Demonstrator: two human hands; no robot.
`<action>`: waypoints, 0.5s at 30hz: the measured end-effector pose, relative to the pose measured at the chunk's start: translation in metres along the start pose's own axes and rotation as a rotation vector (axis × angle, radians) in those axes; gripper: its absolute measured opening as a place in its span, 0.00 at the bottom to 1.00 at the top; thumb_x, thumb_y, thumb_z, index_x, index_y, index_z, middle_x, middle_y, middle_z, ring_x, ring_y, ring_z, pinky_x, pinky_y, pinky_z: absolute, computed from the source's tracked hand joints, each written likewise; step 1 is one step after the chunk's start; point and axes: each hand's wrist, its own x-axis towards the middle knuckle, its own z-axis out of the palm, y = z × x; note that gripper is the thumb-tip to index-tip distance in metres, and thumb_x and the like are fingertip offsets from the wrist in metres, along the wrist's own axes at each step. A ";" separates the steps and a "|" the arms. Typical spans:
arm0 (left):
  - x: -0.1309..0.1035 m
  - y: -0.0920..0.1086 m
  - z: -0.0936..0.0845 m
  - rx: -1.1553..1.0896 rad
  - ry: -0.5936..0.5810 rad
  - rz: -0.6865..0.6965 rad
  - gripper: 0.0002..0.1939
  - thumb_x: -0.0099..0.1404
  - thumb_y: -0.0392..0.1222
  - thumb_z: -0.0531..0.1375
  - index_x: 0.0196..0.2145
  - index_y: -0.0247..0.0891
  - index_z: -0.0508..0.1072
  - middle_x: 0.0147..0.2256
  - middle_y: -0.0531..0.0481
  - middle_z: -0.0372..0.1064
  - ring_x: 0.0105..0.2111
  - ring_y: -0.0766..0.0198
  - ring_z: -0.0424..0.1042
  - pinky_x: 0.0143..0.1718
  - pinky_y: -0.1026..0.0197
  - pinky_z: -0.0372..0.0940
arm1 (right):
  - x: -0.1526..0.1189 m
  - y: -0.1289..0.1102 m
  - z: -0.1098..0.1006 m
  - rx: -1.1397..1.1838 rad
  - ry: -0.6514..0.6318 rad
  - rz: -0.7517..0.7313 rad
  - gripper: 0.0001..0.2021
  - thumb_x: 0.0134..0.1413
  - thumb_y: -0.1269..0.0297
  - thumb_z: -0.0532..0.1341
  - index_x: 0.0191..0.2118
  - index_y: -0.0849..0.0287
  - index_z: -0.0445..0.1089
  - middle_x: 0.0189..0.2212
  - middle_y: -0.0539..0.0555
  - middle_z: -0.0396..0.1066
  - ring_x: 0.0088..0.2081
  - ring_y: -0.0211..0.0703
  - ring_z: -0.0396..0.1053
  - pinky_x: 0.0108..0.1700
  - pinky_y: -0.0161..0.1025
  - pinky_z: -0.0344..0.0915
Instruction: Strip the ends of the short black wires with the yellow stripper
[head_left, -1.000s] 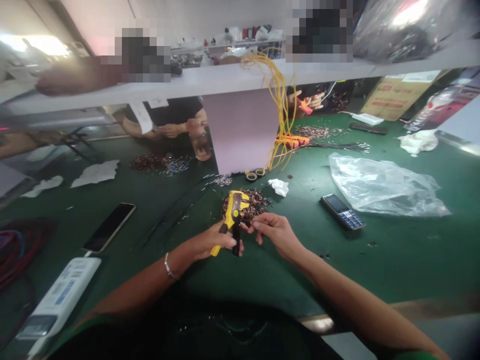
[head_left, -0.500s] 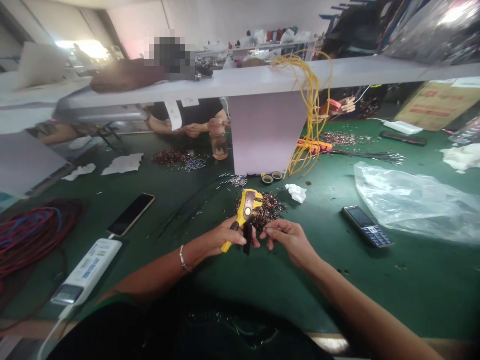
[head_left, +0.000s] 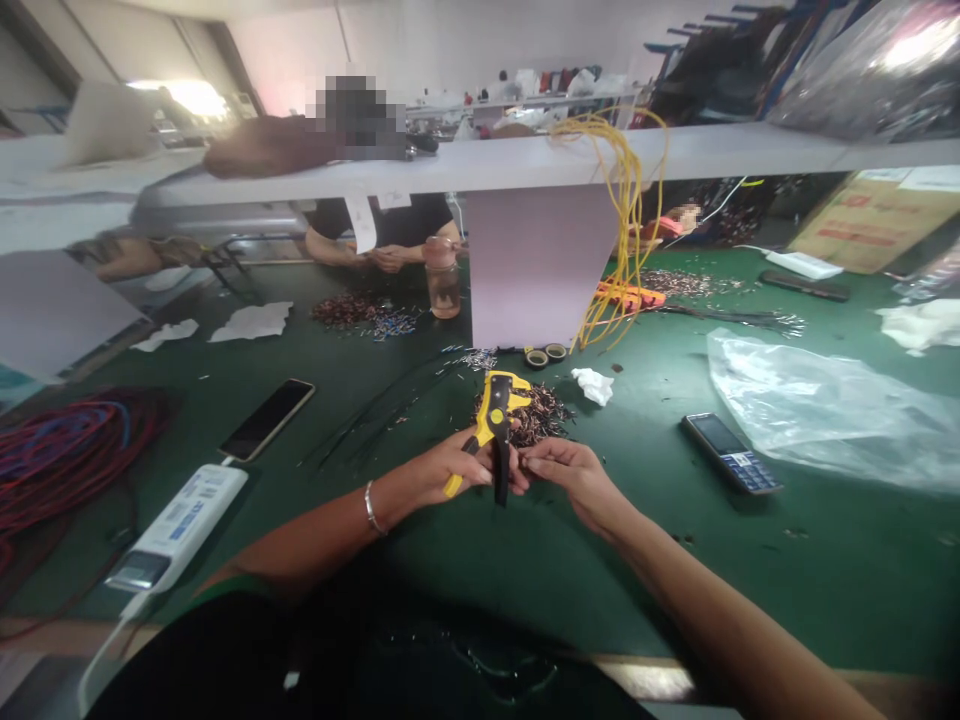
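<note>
A yellow and black wire stripper (head_left: 495, 420) stands tilted in my left hand (head_left: 457, 465), whose fingers wrap round its handles. Close against it on the right, my right hand (head_left: 574, 475) has its thumb and forefinger pinched together; whatever lies between them is too small to name. The fingertips of both hands nearly meet below the tool. Just behind them is a heap of small brown and copper-coloured pieces (head_left: 544, 412) on the green table (head_left: 450, 590). Small whitish pieces (head_left: 480, 360) lie further back.
Around lie a smartphone (head_left: 268, 420), a white power strip (head_left: 180, 530), coiled red cables (head_left: 60, 470), a keypad phone (head_left: 731, 453), a plastic bag (head_left: 825, 410) and crumpled tissue (head_left: 592, 386). Yellow wires (head_left: 626, 220) hang from the shelf (head_left: 510, 165). Across the table are other people's hands and a bottle (head_left: 444, 285).
The wire stripper's handles have spread a little and it has turned slightly more upright. My right hand has moved slightly left, nearer my left hand. The view has shifted slightly.
</note>
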 end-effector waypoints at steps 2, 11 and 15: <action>0.000 -0.001 -0.002 0.032 0.008 0.003 0.27 0.45 0.31 0.64 0.46 0.34 0.70 0.37 0.43 0.74 0.40 0.51 0.75 0.45 0.49 0.66 | 0.001 0.005 0.000 0.007 -0.038 -0.011 0.13 0.42 0.55 0.73 0.25 0.58 0.75 0.22 0.51 0.75 0.30 0.44 0.72 0.43 0.46 0.68; -0.002 0.000 -0.006 0.393 0.240 -0.038 0.23 0.41 0.32 0.65 0.39 0.35 0.70 0.30 0.54 0.69 0.32 0.64 0.67 0.34 0.61 0.61 | 0.005 0.005 -0.002 -0.001 -0.045 0.003 0.13 0.39 0.56 0.74 0.24 0.59 0.75 0.29 0.53 0.78 0.33 0.43 0.72 0.40 0.43 0.69; 0.000 0.001 -0.004 0.523 0.257 0.016 0.18 0.44 0.33 0.62 0.36 0.35 0.70 0.30 0.53 0.69 0.31 0.64 0.67 0.35 0.61 0.61 | 0.008 0.004 -0.006 -0.034 0.008 0.021 0.13 0.39 0.56 0.74 0.26 0.59 0.76 0.31 0.56 0.80 0.34 0.44 0.74 0.40 0.44 0.70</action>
